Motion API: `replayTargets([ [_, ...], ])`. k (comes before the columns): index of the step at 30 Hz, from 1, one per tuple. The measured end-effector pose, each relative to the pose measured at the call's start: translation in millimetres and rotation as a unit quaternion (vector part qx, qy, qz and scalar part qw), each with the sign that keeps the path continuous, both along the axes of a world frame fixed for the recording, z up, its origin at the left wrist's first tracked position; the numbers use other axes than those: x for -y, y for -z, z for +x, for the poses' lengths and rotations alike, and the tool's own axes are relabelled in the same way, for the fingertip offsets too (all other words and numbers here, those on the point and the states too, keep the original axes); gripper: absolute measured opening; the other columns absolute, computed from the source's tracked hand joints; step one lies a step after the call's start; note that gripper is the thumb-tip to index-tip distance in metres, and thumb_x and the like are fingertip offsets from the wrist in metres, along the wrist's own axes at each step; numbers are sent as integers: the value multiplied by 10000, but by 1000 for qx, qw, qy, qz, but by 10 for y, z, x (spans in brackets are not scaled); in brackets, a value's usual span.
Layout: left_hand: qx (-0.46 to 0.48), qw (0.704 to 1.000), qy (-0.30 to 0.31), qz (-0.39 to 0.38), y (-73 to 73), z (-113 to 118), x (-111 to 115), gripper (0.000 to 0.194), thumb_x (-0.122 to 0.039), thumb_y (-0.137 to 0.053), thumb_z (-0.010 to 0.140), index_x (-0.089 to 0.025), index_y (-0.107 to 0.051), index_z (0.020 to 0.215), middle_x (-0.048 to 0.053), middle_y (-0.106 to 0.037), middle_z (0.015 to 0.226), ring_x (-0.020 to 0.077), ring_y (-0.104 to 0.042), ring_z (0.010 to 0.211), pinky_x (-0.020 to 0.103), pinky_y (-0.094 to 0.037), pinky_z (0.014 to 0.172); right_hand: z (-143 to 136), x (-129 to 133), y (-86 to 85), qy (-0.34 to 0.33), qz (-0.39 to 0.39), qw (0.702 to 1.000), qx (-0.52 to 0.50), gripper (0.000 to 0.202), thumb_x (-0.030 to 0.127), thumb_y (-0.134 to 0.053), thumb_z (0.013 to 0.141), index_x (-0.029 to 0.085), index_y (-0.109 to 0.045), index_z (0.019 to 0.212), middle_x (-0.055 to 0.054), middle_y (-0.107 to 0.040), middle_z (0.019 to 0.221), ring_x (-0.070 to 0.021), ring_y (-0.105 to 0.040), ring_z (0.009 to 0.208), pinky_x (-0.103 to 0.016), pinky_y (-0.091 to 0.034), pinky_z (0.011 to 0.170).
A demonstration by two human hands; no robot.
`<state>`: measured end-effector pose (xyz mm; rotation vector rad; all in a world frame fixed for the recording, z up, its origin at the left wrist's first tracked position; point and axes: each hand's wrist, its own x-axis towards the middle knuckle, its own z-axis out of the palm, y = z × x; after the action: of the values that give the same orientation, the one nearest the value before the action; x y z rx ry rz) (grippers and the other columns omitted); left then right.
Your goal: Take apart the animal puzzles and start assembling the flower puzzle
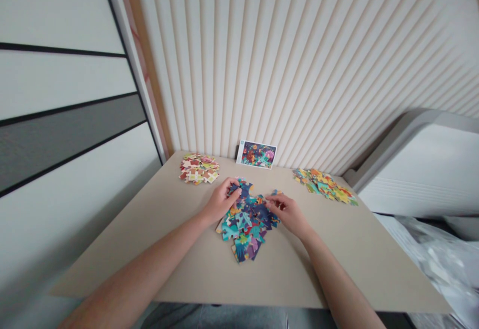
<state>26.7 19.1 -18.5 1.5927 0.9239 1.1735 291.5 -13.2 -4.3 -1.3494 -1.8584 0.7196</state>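
Note:
A heap of dark blue and teal jigsaw puzzle pieces (243, 224) lies overlapping in the middle of the table. At its upper left, my left hand (221, 202) has thumb and fingers closed on a dark blue puzzle piece (245, 189). My right hand (286, 213) is at the heap's right side, its thumb and fingertips pinched together at a small piece with orange on it (259, 200). The fingers partly cover what they grip. Some blue pieces show behind and beneath the right hand.
A picture card (257, 154) of a colourful scene leans at the table's back edge. One pile of red and cream pieces (198, 168) lies back left, another of yellow and green pieces (325, 185) back right. A pleated wall (239, 70) rises behind the beige table (179, 269).

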Motion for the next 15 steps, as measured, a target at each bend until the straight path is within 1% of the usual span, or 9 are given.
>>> replayTargets([
  [3, 20, 999, -22, -18, 16, -15, -31, 306, -488, -558, 944, -235, -476, 1097, -37, -579, 806, 93, -586, 490, 190, -437, 438, 49, -3, 27, -34, -2, 996, 88, 404, 473, -714, 845, 242, -734, 1176, -67, -671, 941, -206, -591, 800, -338, -468, 736],
  [5, 28, 999, -29, -28, 19, -9, -35, 338, -499, -560, 940, -239, -467, 1136, -8, -603, 887, 107, -619, 543, 184, -439, 424, 58, 2, 46, -49, -17, 992, 111, 451, 464, -748, 812, 246, -721, 1206, -67, -661, 948, -218, -593, 820, -337, -460, 735],
  [7, 31, 999, -27, -27, 16, 3, -28, 394, -497, -563, 940, -248, -455, 1225, 22, -618, 965, 119, -640, 590, 182, -450, 425, 59, 6, 58, -52, -26, 992, 111, 428, 449, -762, 797, 246, -731, 1172, -60, -663, 939, -220, -586, 819, -332, -452, 726],
  [9, 26, 999, -21, -17, 8, 12, -17, 470, -484, -562, 944, -263, -425, 1335, 43, -623, 1012, 110, -628, 582, 185, -461, 432, 53, 10, 55, -52, -38, 994, 87, 389, 441, -771, 784, 234, -738, 1111, -43, -664, 898, -205, -574, 788, -315, -447, 701],
  [11, 14, 1000, -15, -11, 1, 14, -5, 539, -469, -553, 952, -276, -377, 1424, 51, -621, 1019, 86, -589, 529, 191, -466, 435, 40, 13, 41, -56, -58, 996, 39, 379, 452, -761, 790, 217, -718, 1084, -25, -657, 854, -182, -563, 748, -292, -444, 666],
  [13, 6, 1000, -15, -11, -3, 11, 2, 608, -455, -544, 959, -287, -304, 1492, 56, -616, 1026, 68, -559, 493, 198, -476, 442, 27, 10, 24, -63, -77, 995, -20, 364, 479, -715, 829, 206, -696, 1070, -10, -643, 812, -163, -555, 708, -275, -441, 632],
  [15, 1, 1000, -17, -14, -1, 7, 4, 678, -444, -537, 964, -299, -216, 1542, 67, -610, 1059, 63, -554, 494, 205, -489, 456, 35, -11, 14, -58, -77, 993, -68, 357, 503, -656, 873, 201, -687, 1061, -9, -638, 789, -157, -557, 691, -275, -448, 625],
])
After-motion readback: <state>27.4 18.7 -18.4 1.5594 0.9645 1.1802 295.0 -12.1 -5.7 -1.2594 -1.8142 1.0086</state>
